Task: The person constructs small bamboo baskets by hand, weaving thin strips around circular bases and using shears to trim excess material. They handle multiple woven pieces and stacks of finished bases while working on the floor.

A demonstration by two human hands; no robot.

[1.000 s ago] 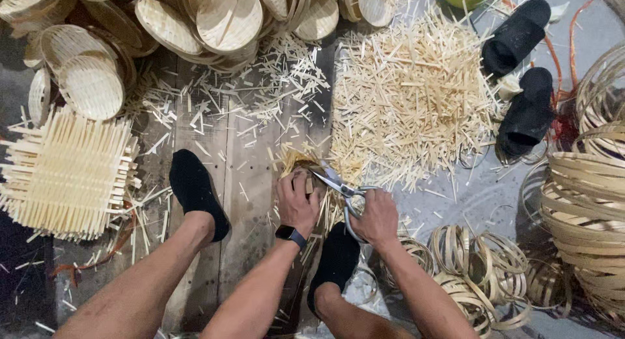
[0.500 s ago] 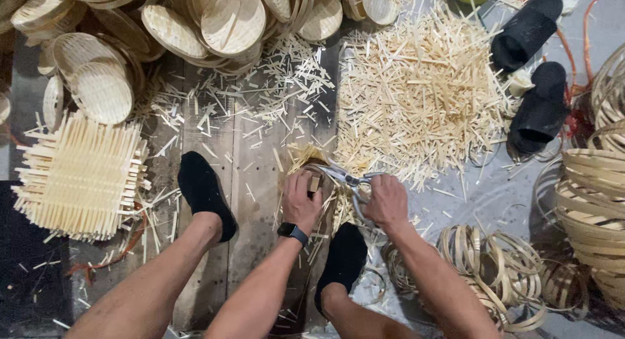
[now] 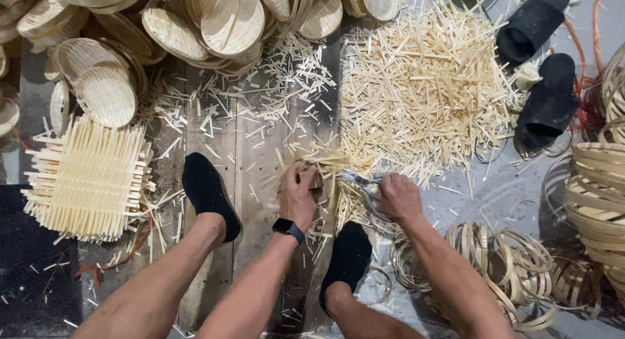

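My left hand (image 3: 299, 192), with a dark watch on the wrist, grips a small woven bamboo piece (image 3: 325, 170) whose loose strips stick out past the fingers. My right hand (image 3: 398, 197) is closed around the handles of metal scissors (image 3: 360, 181), whose blades point left at the strips of the woven piece. Both hands work low between my two feet in black socks (image 3: 207, 190) (image 3: 348, 257) on a wooden plank floor (image 3: 254, 157).
A big heap of cut bamboo offcuts (image 3: 423, 92) lies ahead on the right. Finished round bamboo trays (image 3: 228, 20) pile up at the top left. A stack of untrimmed woven mats (image 3: 88, 176) sits left. Bamboo hoops (image 3: 508, 261) and black slippers (image 3: 547, 105) lie right.
The view has shifted slightly, so the hands sit a little lower and further right in frame. The scissors stay at the edge of the woven piece in my left hand.
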